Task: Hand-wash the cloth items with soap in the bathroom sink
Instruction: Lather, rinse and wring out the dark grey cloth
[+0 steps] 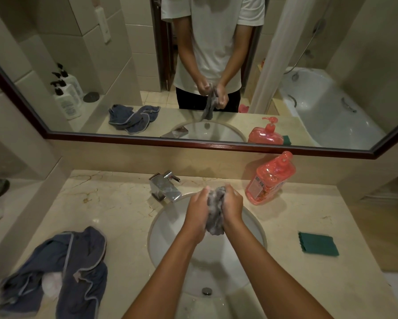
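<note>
Forearms come in from the bottom edge, both reaching out over the sink. My left hand and right hand are above the basin, just in front of the tap, with the grey cloth bunched between them. Fingers of both hands curl round it, so both are gripping; the cloth looks wet and a bit sudsy, a tail hanging down toward the bowl.

Progress, my read: soap is already on this piece and I'm in the scrubbing stage. No water running from the tap that I can see, and the basin holds no standing water as far as visible, drain showing near my arms. Rinsing and wringing of this one not done yet.

Left of the sink, on the counter, lies a blue cloth in a crumpled heap with something pale tucked in it; can't tell if it's washed or waiting, looks like waiting. Right of the sink, a folded green cloth, looks dry and untouched. Pink soap bottle stands behind the sink to the right, near the mirror.

So roughly one item mid-wash, likely two left.
</note>
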Demonstrator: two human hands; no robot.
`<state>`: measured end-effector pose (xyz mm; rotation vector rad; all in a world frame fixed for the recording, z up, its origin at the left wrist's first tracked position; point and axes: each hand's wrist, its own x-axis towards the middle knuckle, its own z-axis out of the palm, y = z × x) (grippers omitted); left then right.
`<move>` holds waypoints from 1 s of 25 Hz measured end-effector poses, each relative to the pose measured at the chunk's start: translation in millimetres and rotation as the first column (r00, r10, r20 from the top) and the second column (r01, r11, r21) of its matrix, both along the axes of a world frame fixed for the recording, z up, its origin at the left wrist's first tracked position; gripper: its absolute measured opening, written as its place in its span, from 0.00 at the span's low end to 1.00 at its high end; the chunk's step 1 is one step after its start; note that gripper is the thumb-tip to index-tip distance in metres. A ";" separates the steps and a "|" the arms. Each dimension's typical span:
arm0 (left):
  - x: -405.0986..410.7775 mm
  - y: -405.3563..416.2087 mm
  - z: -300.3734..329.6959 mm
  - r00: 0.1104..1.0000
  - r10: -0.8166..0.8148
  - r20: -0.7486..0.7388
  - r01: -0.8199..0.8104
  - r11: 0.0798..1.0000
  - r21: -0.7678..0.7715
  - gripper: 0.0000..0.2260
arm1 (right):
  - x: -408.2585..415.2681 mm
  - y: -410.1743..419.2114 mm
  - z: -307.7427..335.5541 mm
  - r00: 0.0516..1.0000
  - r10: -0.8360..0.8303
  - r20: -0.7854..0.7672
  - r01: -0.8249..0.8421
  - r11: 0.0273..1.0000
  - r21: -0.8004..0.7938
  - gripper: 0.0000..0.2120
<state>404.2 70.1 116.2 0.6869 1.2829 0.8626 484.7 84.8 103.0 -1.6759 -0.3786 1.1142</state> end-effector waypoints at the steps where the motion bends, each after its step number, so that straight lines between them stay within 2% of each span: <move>1: -2.3 1.2 -1.1 0.999 0.032 0.005 -0.032 0.999 0.013 0.14 | -1.9 -3.5 -0.9 0.998 0.004 -0.061 -0.002 0.999 0.034 0.16; 3: -7.1 2.7 -2.2 0.998 0.069 -0.006 -0.068 0.995 0.067 0.12 | -8.2 -12.0 -0.4 0.982 0.040 -0.185 -0.017 0.992 0.122 0.13; 5: -7.2 0.7 0.7 0.995 0.094 -0.042 -0.089 0.990 0.106 0.12 | -15.9 -15.8 1.7 0.976 0.077 -0.205 -0.031 0.976 0.217 0.10; 7: -1.4 -3.2 2.8 0.994 0.096 -0.044 -0.091 0.988 0.122 0.13 | -20.1 -12.1 6.1 0.995 0.074 -0.070 -0.054 0.964 0.262 0.09; 9: 6.5 -8.2 4.6 0.996 0.057 -0.063 -0.049 0.992 0.120 0.15 | -19.2 -5.2 13.5 0.999 -0.015 0.049 0.001 0.963 0.270 0.11; 11: 10.9 -10.2 4.6 0.997 0.016 -0.073 -0.009 0.995 0.096 0.15 | -12.6 0.8 19.3 0.991 -0.100 0.087 0.073 0.960 0.269 0.13; 15: 7.9 -12.3 14.6 0.999 -0.038 -0.008 0.038 0.999 0.028 0.14 | 2.9 10.3 10.9 0.985 -0.131 0.113 0.106 0.973 0.205 0.13; 17: 3.7 -10.9 15.3 0.999 -0.026 0.033 0.025 0.999 0.028 0.13 | 4.5 8.2 3.7 0.986 -0.097 0.135 0.077 0.986 0.147 0.13; 21: -9.5 -1.8 7.8 0.997 0.071 0.029 -0.073 0.994 0.076 0.11 | -13.3 -14.7 0.8 0.985 0.146 -0.087 -0.128 0.976 0.178 0.13; 22: -10.7 -1.7 7.0 0.996 0.090 0.018 -0.091 0.992 0.085 0.10 | -20.3 -19.4 1.2 0.976 0.196 -0.093 -0.176 0.966 0.191 0.13; 25: -5.4 -6.2 2.9 0.996 0.085 -0.006 -0.084 0.995 0.062 0.11 | -31.1 -17.1 2.7 0.985 0.161 0.061 -0.170 0.965 0.200 0.14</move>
